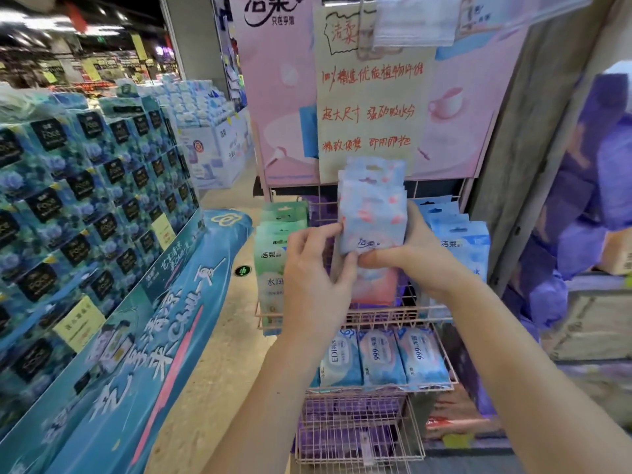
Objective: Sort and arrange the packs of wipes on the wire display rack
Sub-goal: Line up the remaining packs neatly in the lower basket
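I hold a stack of pink-and-blue wipe packs [372,213] upright between both hands, my left hand [316,268] pinching its left edge, my right hand [410,258] gripping from the right. Green packs [273,254] hang beside my left hand on the wire rack [393,316], blue packs [461,241] beside my right.

Bright, even overhead store light falls on the pink backboard [273,97] and handwritten sign [372,107] with hardly any shadow, while ceiling lamps [102,12] smear into glare at upper left, edges bow with wide-angle distortion, and the purple packages [588,200] at right blur.
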The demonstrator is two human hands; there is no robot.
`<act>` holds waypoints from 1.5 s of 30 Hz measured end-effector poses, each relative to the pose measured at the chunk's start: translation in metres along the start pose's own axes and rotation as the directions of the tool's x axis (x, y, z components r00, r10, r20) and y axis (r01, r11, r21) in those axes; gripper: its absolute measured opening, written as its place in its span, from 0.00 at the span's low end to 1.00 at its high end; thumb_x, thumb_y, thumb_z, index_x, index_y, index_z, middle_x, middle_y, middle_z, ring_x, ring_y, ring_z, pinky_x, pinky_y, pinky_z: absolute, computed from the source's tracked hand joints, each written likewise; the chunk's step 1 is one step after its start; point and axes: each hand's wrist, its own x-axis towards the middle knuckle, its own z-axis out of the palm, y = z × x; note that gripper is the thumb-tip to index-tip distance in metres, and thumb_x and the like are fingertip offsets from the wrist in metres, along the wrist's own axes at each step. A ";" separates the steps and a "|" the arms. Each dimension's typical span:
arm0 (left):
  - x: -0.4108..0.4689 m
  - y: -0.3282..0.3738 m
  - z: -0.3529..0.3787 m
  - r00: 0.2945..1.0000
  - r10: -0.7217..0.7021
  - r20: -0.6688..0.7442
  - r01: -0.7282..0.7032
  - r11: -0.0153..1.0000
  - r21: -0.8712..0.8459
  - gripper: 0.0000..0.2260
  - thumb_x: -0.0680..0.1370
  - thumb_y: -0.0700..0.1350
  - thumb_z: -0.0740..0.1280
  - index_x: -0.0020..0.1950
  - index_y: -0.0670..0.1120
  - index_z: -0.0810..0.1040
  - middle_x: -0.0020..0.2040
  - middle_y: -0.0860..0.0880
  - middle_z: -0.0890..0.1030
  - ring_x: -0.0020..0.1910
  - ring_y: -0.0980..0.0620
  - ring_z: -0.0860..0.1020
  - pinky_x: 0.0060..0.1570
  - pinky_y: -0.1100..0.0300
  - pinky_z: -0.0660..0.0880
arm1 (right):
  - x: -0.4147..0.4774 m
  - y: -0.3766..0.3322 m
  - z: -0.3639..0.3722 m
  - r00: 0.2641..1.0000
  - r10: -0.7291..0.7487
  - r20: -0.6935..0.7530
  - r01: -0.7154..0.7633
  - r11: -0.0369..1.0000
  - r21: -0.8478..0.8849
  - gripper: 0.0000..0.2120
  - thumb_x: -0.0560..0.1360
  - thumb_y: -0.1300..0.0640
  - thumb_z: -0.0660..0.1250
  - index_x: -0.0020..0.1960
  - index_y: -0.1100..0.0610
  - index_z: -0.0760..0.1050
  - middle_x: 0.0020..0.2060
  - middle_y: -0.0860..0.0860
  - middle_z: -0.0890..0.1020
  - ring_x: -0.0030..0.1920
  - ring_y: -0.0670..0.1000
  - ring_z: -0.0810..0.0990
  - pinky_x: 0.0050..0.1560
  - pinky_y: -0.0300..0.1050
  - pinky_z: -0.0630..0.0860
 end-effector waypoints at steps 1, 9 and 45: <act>0.001 0.001 0.002 1.000 -0.004 0.028 0.005 0.999 -0.042 0.19 0.76 0.42 0.74 0.66 0.52 0.78 0.60 0.50 0.76 0.57 0.56 0.78 0.62 0.55 0.75 | -0.002 -0.005 -0.005 1.000 -0.013 -0.003 0.013 1.000 0.002 0.45 0.60 0.70 0.81 0.71 0.53 0.64 0.63 0.53 0.80 0.61 0.53 0.83 0.58 0.57 0.81; 0.018 -0.004 0.013 0.767 -0.202 0.609 0.310 0.948 -0.077 0.52 0.74 0.43 0.74 0.81 0.64 0.37 0.67 0.59 0.79 0.57 0.63 0.83 0.59 0.61 0.80 | -0.009 0.001 -0.009 1.000 -0.008 0.014 0.010 0.992 -0.125 0.47 0.61 0.68 0.81 0.72 0.49 0.62 0.61 0.48 0.81 0.60 0.47 0.83 0.59 0.53 0.81; 0.020 -0.040 0.052 0.766 -0.269 0.584 0.348 0.937 -0.026 0.51 0.63 0.55 0.82 0.80 0.56 0.57 0.62 0.58 0.82 0.59 0.57 0.83 0.63 0.48 0.80 | -0.004 0.018 0.014 0.985 0.173 -0.027 -0.170 0.982 0.079 0.31 0.58 0.67 0.58 0.57 0.48 0.77 0.54 0.57 0.84 0.52 0.52 0.80 0.51 0.49 0.76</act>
